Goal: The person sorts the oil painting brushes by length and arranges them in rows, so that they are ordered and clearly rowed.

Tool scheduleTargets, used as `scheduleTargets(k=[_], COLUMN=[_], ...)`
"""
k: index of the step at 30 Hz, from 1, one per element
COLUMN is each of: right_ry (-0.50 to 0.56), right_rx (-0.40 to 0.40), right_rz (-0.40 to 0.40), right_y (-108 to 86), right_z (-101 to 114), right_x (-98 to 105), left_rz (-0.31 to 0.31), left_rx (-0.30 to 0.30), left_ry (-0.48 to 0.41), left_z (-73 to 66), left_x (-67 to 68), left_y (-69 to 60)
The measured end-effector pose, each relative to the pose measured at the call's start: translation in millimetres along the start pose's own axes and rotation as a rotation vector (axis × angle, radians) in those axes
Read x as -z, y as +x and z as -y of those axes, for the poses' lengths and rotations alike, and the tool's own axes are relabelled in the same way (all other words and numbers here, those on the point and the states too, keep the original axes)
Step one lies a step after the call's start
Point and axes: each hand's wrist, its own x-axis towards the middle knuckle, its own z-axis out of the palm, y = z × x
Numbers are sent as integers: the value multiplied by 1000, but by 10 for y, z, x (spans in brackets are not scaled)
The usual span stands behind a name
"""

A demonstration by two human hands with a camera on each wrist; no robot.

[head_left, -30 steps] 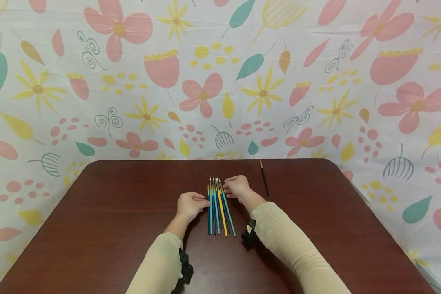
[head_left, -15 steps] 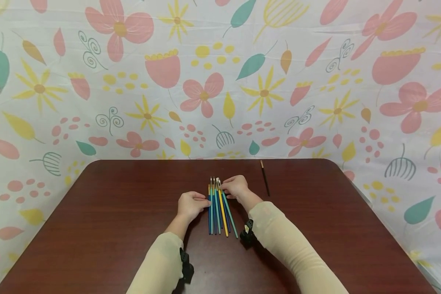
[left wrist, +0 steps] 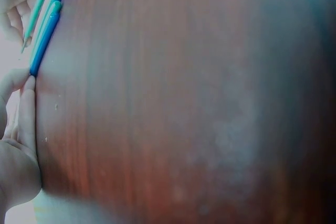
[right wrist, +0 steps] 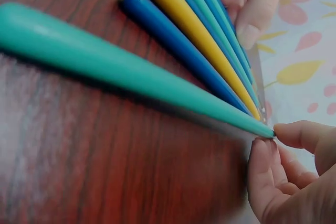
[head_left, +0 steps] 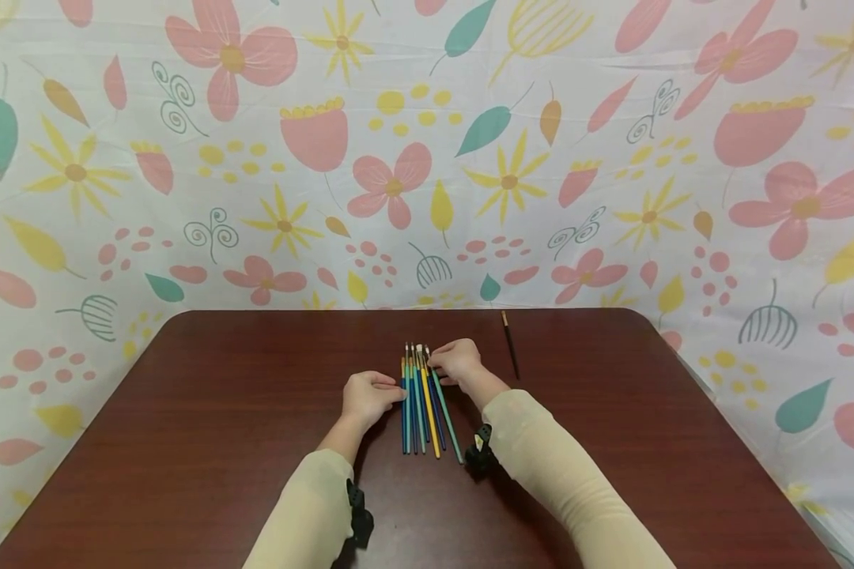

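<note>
Several slim paintbrushes lie side by side on the table, bristles toward the back, in blue, teal and yellow. At the left of the row, my left hand (head_left: 366, 399) pinches a blue paintbrush (left wrist: 46, 43) between thumb and fingertips. My right hand (head_left: 459, 363) pinches a teal paintbrush (right wrist: 121, 72) near its bristle end, which the fingertips hide. This teal brush slants away from the others, its handle end apart to the right. Beside it lie another blue paintbrush (right wrist: 178, 48) and the yellow paintbrush (head_left: 428, 407).
A single dark-handled paintbrush (head_left: 510, 345) lies apart at the back right of the brown table (head_left: 206, 442). A flower-print cloth (head_left: 398, 261) hangs behind the table's back edge.
My right fingers have closed on the teal paintbrush, and its handle end has swung slightly right, away from the row. The left hand stays at the row's left side.
</note>
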Motion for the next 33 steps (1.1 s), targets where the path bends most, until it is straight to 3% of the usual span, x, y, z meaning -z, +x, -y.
scheduleTargets(k=[12, 33], right_ry=[64, 45], right_rx=[5, 79], right_rz=[28, 97], right_y=[-52, -243], right_z=[17, -75], right_x=[242, 834], left_rz=[2, 6], left_rx=[-8, 0], left_ry=[-2, -10], left_z=[-3, -30], left_x=[10, 4], left_y=[-5, -39])
